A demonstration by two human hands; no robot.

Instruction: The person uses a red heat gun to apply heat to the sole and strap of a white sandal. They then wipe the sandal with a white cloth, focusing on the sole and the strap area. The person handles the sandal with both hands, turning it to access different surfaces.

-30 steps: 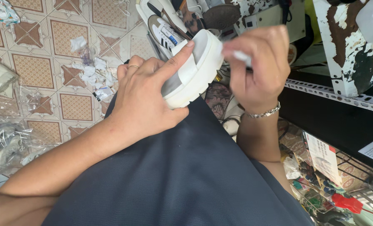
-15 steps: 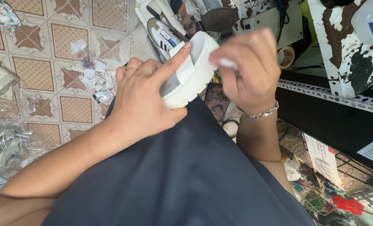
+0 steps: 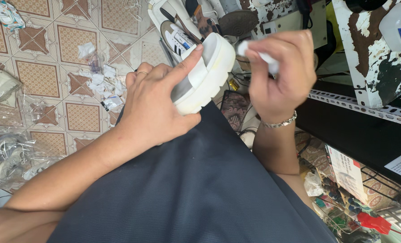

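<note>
My left hand grips a white chunky-soled shoe that rests on my dark-clothed knee, the index finger stretched along its upper edge. A ring sits on one finger. My right hand, with a metal bracelet at the wrist, pinches a small white wad just to the right of the shoe's toe end, a little apart from the sole. The sole's ridged side faces right.
More shoes lie on the patterned tile floor beyond my knee, with scraps of white paper and clear plastic bags at the left. A dark shelf with a perforated metal rail stands at the right above a cluttered wire rack.
My right hand with the white wad moved onto the shoe's toe end, then back off to the right. My left hand and the shoe stayed almost still.
</note>
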